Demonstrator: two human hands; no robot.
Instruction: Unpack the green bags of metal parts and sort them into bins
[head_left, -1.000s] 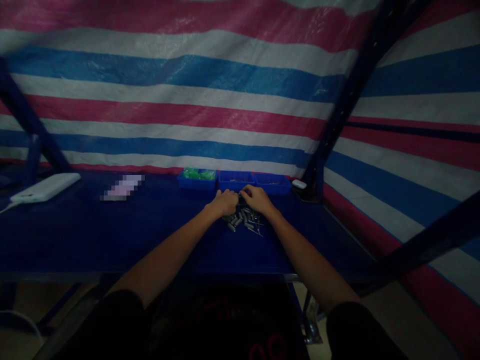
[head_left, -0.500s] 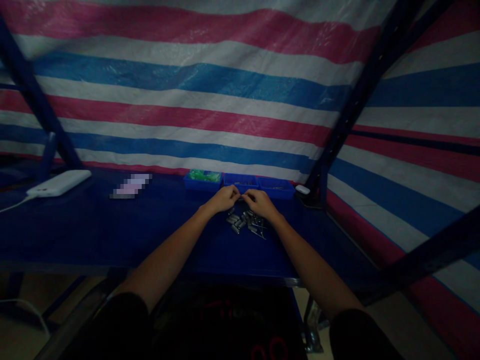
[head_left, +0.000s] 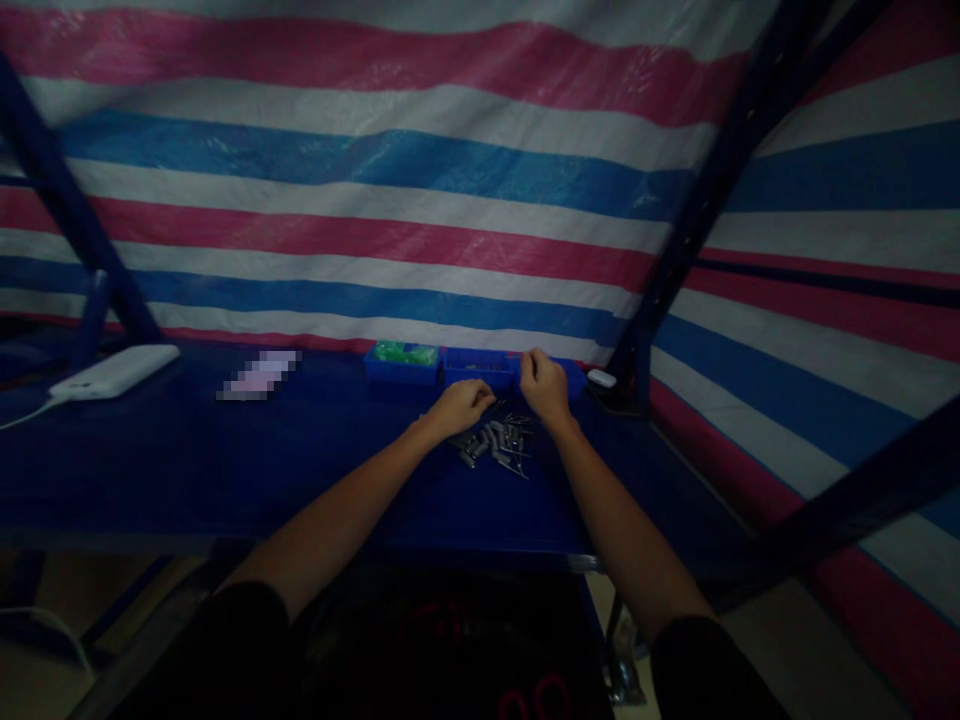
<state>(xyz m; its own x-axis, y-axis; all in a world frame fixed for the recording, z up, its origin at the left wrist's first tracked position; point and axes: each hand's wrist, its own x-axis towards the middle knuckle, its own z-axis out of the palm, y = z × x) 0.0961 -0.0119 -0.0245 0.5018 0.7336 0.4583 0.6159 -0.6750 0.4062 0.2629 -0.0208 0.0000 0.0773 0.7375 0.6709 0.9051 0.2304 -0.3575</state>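
Note:
My left hand (head_left: 462,406) hovers over the far left side of a pile of small grey metal pieces (head_left: 484,445). Its thumb and fingers are pinched together, and a thin dark piece seems to show at the tips, too small to name. In front of the right-hand blue bin (head_left: 575,376) is my right hand (head_left: 546,384), fingers closed and pointing down; what they hold, if anything, is hidden. Several thin metal pins (head_left: 517,466) lie among the short cylinders of the pile.
Beside that bin stand a middle blue bin (head_left: 478,369) with small parts and a left blue bin (head_left: 402,371) holding green plastic. A small white case (head_left: 601,379) lies at the right, a white power bank (head_left: 116,372) with a cable at the far left. Blue frame posts flank the blue table (head_left: 315,470).
My hands have parted from where they met over the pile. The right one has moved up and right to the right-hand bin; the left has shifted slightly right and lower.

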